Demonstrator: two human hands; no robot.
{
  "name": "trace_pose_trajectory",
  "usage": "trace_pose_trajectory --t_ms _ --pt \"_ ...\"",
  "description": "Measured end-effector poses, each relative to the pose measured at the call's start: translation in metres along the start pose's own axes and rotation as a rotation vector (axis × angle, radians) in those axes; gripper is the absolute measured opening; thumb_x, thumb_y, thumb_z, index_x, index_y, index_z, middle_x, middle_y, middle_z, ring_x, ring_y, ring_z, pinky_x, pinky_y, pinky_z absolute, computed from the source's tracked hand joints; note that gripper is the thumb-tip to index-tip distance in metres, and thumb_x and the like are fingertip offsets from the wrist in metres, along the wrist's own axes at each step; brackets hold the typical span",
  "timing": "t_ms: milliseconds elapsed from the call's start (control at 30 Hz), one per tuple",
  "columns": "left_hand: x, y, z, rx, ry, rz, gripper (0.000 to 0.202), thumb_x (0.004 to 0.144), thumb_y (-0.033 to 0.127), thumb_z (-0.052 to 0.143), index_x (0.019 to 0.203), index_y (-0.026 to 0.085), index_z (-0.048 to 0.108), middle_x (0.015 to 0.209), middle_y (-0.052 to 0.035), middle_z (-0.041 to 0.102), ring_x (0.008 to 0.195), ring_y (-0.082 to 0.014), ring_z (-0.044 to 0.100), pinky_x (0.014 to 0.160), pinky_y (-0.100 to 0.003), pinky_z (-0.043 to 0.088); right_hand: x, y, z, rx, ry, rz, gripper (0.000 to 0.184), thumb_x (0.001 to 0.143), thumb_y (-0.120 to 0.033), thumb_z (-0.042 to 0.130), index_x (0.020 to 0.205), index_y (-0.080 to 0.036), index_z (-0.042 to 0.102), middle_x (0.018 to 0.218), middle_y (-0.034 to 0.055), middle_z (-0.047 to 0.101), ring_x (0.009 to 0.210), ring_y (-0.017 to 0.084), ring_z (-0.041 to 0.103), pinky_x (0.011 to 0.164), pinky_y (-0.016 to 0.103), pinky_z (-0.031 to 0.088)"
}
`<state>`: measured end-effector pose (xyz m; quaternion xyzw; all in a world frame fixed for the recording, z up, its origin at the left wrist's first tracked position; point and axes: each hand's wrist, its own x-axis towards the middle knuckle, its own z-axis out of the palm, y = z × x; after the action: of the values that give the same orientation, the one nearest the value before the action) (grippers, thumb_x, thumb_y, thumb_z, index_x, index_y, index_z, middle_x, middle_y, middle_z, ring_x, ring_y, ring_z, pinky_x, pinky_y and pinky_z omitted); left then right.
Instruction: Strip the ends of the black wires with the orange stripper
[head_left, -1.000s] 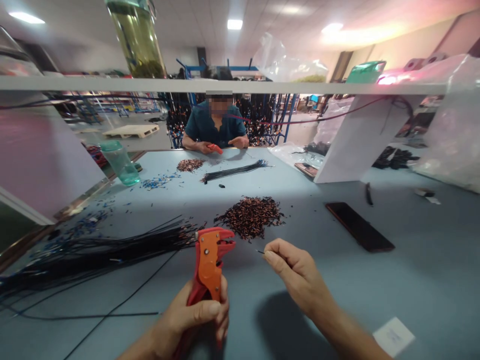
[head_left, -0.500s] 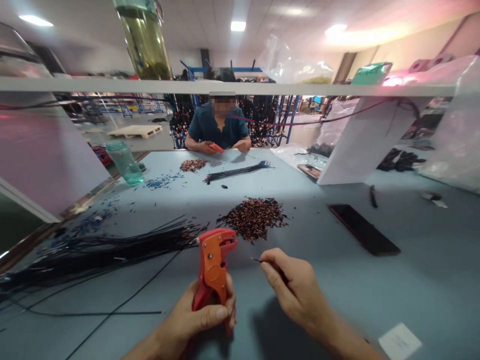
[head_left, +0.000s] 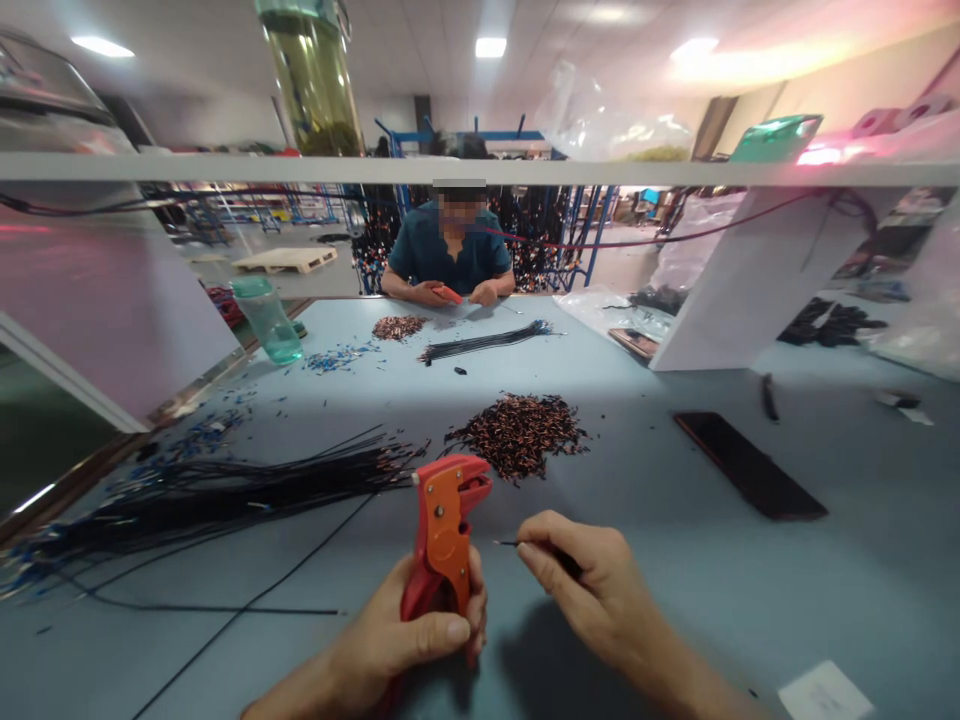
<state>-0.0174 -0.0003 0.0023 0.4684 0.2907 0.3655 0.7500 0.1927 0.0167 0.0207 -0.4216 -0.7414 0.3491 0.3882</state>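
My left hand [head_left: 431,625] is wrapped round the handles of a red and orange wire stripper [head_left: 444,530], its jaws up and facing right. Between thumb and forefinger, my right hand [head_left: 581,570] pinches a thin black wire [head_left: 508,543]; its bare end points left toward the stripper, apart from it. The rest of that wire is hidden by my hand. Beyond the stripper lies a heap of short black and copper-coloured scraps [head_left: 521,435]. A bundle of long black wires [head_left: 247,495] lies to the left, with a few loose ones in front of it.
A dark phone [head_left: 750,465] lies on the right, a white paper square [head_left: 825,692] near the front edge. Across the table a co-worker [head_left: 450,255] holds a red tool. A green bottle [head_left: 268,325] stands at the far left, under a white shelf [head_left: 525,172]. Blue scraps [head_left: 337,358] are scattered nearby.
The whole view has shifted slightly, so most things sit further right. My right hand has lowered the wire end a little relative to the stripper. Both hands keep their grip.
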Motion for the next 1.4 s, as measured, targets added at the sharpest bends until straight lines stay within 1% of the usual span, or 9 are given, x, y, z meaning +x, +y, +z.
trace_pose_trajectory --t_ms 100,200,267,367,533,633,767,1200,1400 --pt "-0.004 -0.001 -0.002 0.228 0.045 0.08 0.036 0.078 0.043 0.066 0.098 0.016 0.051 0.081 -0.0033 0.054 0.073 -0.0163 0.054 0.069 -0.031 0.046 0.002 -0.001 0.001 0.067 0.038 0.116 0.022 0.089 -0.03 0.047 0.073 -0.019 0.055 0.058 -0.0055 0.041 0.052 0.011 0.038 0.05 0.022 0.031" --pt "-0.005 -0.002 -0.005 0.611 0.151 0.266 0.02 0.086 0.029 0.054 0.102 0.019 0.049 0.085 -0.0039 0.053 0.077 -0.0163 0.052 0.071 -0.03 0.045 0.002 -0.002 0.003 0.173 0.036 0.204 0.022 0.088 -0.034 0.049 0.073 -0.018 0.056 0.06 -0.005 0.041 0.055 0.011 0.038 0.052 0.023 0.032" --pt "-0.003 0.0 -0.006 0.873 0.192 0.425 0.016 0.084 0.02 0.051 0.099 0.02 0.047 0.082 -0.0024 0.052 0.07 -0.0151 0.05 0.066 -0.028 0.044 0.002 -0.001 0.005 0.261 0.019 0.248 0.021 0.086 -0.035 0.052 0.075 -0.018 0.058 0.062 -0.0046 0.043 0.057 0.012 0.039 0.054 0.023 0.033" --pt "0.002 0.002 -0.007 1.159 0.161 0.591 0.02 0.076 0.017 0.052 0.095 0.02 0.047 0.074 -0.0017 0.051 0.062 -0.0155 0.046 0.057 -0.028 0.039 0.001 0.001 0.011 0.433 -0.021 0.306 0.021 0.084 -0.036 0.056 0.075 -0.017 0.06 0.064 -0.0039 0.046 0.06 0.012 0.039 0.056 0.023 0.034" --pt "0.003 -0.001 -0.006 1.457 0.144 0.634 0.028 0.074 0.013 0.048 0.102 0.016 0.047 0.082 -0.0098 0.056 0.071 -0.0231 0.05 0.062 -0.036 0.042 0.001 0.002 0.018 0.705 -0.058 0.462 0.01 0.073 -0.025 0.065 0.071 -0.018 0.059 0.059 -0.0059 0.049 0.054 0.009 0.037 0.05 0.02 0.032" --pt "0.001 -0.004 -0.005 1.522 0.143 0.624 0.03 0.074 0.01 0.048 0.104 0.015 0.047 0.084 -0.0115 0.057 0.073 -0.0246 0.05 0.062 -0.038 0.043 0.001 0.002 0.02 0.76 -0.08 0.503 0.008 0.07 -0.022 0.065 0.071 -0.018 0.058 0.056 -0.0068 0.049 0.052 0.008 0.036 0.049 0.019 0.032" --pt "0.002 -0.004 -0.005 1.531 0.136 0.615 0.031 0.072 0.01 0.049 0.102 0.015 0.046 0.083 -0.0117 0.057 0.072 -0.0247 0.05 0.061 -0.039 0.044 0.0 0.002 0.019 0.73 -0.095 0.484 0.007 0.068 -0.019 0.063 0.067 -0.018 0.056 0.054 -0.0079 0.046 0.051 0.007 0.033 0.048 0.018 0.03" --pt "0.003 -0.005 -0.003 1.482 0.187 0.601 0.039 0.064 0.007 0.049 0.102 0.016 0.044 0.082 -0.0107 0.056 0.072 -0.0246 0.051 0.061 -0.039 0.045 0.0 -0.001 0.017 0.584 -0.163 0.435 0.018 0.074 -0.028 0.061 0.064 -0.018 0.051 0.06 -0.0044 0.049 0.055 0.01 0.039 0.051 0.02 0.034" --pt "0.002 -0.005 -0.004 1.475 0.187 0.589 0.043 0.061 0.006 0.048 0.103 0.016 0.045 0.083 -0.0106 0.056 0.072 -0.0248 0.051 0.062 -0.04 0.045 0.0 -0.003 0.018 0.552 -0.156 0.414 0.018 0.071 -0.027 0.061 0.061 -0.018 0.049 0.059 -0.0051 0.044 0.055 0.01 0.036 0.051 0.02 0.033"
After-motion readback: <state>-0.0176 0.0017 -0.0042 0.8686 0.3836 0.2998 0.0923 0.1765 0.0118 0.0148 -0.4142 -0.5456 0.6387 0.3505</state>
